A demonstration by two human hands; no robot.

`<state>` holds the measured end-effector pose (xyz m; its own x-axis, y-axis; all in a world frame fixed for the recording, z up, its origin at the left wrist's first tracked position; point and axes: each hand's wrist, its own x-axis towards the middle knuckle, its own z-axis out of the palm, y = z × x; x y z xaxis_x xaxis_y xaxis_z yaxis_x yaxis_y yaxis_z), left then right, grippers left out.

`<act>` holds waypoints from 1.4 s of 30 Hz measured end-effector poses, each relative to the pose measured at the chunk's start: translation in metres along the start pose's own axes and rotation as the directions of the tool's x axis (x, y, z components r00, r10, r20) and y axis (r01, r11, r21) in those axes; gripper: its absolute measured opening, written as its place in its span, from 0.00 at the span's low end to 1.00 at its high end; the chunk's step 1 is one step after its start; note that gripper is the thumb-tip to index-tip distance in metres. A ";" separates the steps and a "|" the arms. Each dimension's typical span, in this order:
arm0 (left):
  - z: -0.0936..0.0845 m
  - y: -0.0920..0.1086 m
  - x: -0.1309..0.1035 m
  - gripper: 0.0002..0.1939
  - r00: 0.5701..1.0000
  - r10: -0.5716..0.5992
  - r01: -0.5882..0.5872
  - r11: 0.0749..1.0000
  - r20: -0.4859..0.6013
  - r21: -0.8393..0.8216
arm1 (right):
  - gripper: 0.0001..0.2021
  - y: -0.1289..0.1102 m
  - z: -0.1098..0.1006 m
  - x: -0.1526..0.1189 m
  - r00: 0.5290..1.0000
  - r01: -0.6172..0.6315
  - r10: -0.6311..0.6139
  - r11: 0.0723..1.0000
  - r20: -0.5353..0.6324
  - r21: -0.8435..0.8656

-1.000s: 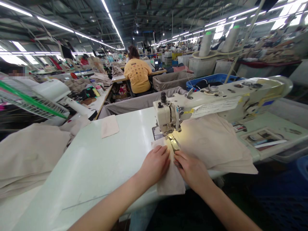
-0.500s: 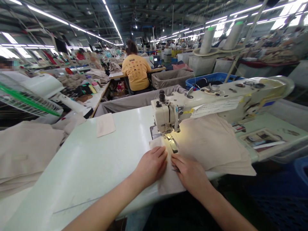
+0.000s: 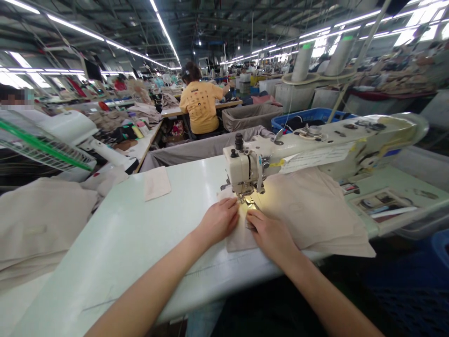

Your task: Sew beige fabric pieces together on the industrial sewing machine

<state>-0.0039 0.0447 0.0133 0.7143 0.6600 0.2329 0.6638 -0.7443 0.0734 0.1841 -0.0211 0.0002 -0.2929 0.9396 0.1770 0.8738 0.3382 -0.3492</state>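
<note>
Fingers of the left hand (image 3: 219,222) are being pressed, fairly flat, onto pale cloth (image 3: 239,241) at the sewing head's (image 3: 238,171) 6 o'clock, while the right hand (image 3: 274,236) is being curled at 5, grip unclear, presumably so the cloth's being steadied.

Left hand (image 3: 220,219), right hand (image 3: 275,236), forearms (image 3: 154,276) bare; light-blue legwear (image 3: 205,319), blurred.

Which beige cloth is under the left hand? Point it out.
The piece before the sewing machine. The small square, the stack at right and the far-left pile lie clear of the left hand.
</note>
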 end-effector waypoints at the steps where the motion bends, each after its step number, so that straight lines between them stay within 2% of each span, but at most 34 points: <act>1: 0.000 0.003 -0.003 0.10 1.000 -0.005 0.005 1.000 0.005 0.015 | 0.11 0.001 0.003 -0.006 0.999 -0.003 0.003 1.000 -0.050 0.000; 5: 0.005 0.019 -0.017 0.12 1.000 0.016 -0.016 1.000 -0.016 -0.019 | 0.09 0.010 0.015 -0.033 0.960 -0.013 0.013 1.000 -0.279 0.002; 7: 0.009 0.023 -0.023 0.13 0.999 0.013 -0.016 0.999 -0.048 -0.052 | 0.10 0.016 0.021 -0.043 0.944 0.012 -0.021 1.000 -0.329 -0.029; 11: 0.012 0.023 -0.026 0.15 0.998 0.013 -0.018 0.997 -0.064 -0.073 | 0.11 0.022 0.027 -0.051 0.944 0.024 -0.052 0.996 -0.326 -0.090; 20: 0.010 0.024 -0.027 0.15 0.997 0.016 -0.019 0.998 -0.071 -0.052 | 0.14 0.018 0.028 -0.048 0.906 0.060 -0.107 0.990 -0.409 -0.126; 30: 0.012 0.022 -0.025 0.15 0.998 0.021 -0.022 1.000 -0.052 -0.021 | 0.17 0.016 0.026 -0.047 0.893 0.064 -0.123 0.987 -0.433 -0.148; 36: 0.012 0.021 -0.023 0.16 0.998 0.012 -0.012 1.000 -0.055 -0.014 | 0.19 0.015 0.027 -0.045 0.843 0.087 -0.160 0.983 -0.514 -0.164; 42: 0.009 0.022 -0.022 0.15 0.999 0.015 -0.015 1.000 -0.046 0.003 | 0.18 0.015 0.029 -0.044 0.840 0.103 -0.164 0.984 -0.518 -0.145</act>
<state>-0.0032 0.0146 0.0014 0.7134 0.6432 0.2782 0.6537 -0.7539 0.0667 0.1991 -0.0562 -0.0394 -0.1882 0.7062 0.6825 0.8859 0.4221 -0.1925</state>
